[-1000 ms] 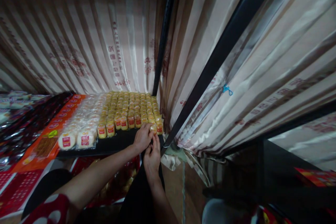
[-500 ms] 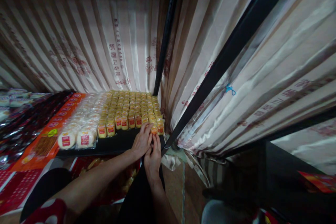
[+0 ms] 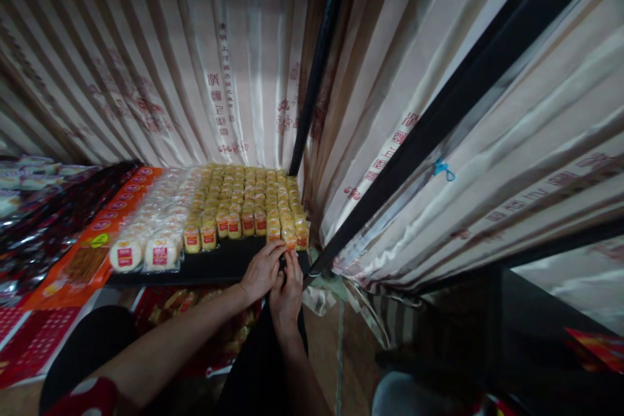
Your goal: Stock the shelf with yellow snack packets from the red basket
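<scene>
My left hand (image 3: 263, 268) and my right hand (image 3: 287, 290) come together at the front right of the shelf. Their fingertips close on a small yellow wrapped cake (image 3: 289, 240) with a red-orange label, at the front end of its row. Other yellow wrapped cakes (image 3: 240, 190) stand in tight rows behind and to the left. Left of those lie white round wrapped cakes (image 3: 162, 252), also in rows, with pink-red labels. The lower part of the cake between my fingers is hidden.
A black shelf (image 3: 214, 264) bears the goods. Orange snack packs (image 3: 92, 257) and dark shiny packets (image 3: 43, 227) lie farther left. Below is a red box (image 3: 146, 304) with gold-wrapped items. A black pole (image 3: 380, 175) slants close on the right, before pale printed curtains (image 3: 526, 143).
The view has shifted slightly, so the curtains and pole sit differently. My hands have come a little lower and back, showing more of the front cakes, with fingertips still at the same cake.
</scene>
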`<act>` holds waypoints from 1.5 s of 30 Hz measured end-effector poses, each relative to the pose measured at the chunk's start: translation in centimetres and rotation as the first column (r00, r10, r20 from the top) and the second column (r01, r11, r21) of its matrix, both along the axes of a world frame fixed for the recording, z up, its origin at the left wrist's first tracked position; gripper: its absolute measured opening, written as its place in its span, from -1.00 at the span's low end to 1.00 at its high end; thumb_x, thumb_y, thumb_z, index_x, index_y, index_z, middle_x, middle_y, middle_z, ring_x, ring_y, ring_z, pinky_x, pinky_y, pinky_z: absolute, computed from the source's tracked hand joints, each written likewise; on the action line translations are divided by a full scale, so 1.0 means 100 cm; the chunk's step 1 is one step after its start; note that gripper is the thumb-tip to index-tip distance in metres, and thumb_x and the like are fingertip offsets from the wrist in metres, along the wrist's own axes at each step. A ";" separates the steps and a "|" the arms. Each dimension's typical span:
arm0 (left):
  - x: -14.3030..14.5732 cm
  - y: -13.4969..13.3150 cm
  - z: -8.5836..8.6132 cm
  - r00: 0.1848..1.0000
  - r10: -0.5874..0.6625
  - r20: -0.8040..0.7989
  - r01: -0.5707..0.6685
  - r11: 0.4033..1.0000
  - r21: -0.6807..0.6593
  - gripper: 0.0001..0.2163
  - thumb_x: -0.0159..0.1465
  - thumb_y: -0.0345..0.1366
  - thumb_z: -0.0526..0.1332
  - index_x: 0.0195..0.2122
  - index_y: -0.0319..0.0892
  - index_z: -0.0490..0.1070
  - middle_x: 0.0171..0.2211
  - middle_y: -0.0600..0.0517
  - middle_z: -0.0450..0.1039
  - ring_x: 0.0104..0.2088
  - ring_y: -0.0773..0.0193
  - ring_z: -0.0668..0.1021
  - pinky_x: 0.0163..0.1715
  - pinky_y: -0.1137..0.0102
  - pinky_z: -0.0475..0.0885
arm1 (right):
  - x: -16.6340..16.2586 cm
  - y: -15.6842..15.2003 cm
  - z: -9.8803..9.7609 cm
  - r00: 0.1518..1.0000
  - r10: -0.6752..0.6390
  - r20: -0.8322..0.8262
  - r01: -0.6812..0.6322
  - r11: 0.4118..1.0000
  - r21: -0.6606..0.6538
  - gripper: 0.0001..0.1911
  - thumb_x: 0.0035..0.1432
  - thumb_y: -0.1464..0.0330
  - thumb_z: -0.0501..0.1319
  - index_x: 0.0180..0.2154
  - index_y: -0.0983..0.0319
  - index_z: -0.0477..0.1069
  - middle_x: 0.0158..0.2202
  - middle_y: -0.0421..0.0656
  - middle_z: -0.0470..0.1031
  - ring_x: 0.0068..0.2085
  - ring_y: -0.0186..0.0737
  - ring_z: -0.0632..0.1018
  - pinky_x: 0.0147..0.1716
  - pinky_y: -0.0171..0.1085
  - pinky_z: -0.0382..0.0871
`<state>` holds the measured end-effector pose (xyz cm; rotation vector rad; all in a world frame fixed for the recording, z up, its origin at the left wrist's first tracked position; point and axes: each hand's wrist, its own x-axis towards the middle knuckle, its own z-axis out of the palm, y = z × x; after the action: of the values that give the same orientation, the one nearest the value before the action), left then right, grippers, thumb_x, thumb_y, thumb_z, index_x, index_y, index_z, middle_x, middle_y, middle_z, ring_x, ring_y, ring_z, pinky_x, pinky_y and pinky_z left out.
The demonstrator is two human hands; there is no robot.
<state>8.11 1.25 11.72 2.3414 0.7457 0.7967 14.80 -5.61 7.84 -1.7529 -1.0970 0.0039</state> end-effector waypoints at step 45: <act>-0.124 -0.051 -0.076 0.980 0.089 -0.180 -0.147 0.930 -0.338 -0.84 0.13 -0.40 0.08 -0.33 -0.17 0.43 -0.27 -0.03 0.43 -0.26 0.26 0.48 -0.22 0.41 0.38 | -0.074 -0.018 -0.002 0.909 0.341 -0.238 -0.367 0.927 -0.077 -0.67 0.16 0.29 -0.02 -0.15 0.29 0.39 -0.27 -0.05 0.49 -0.23 -0.23 0.50 -0.18 -0.24 0.35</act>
<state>-4.33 -3.84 4.16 2.0675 1.0169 0.4770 7.41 -7.40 7.60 -1.5885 -1.2544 0.4892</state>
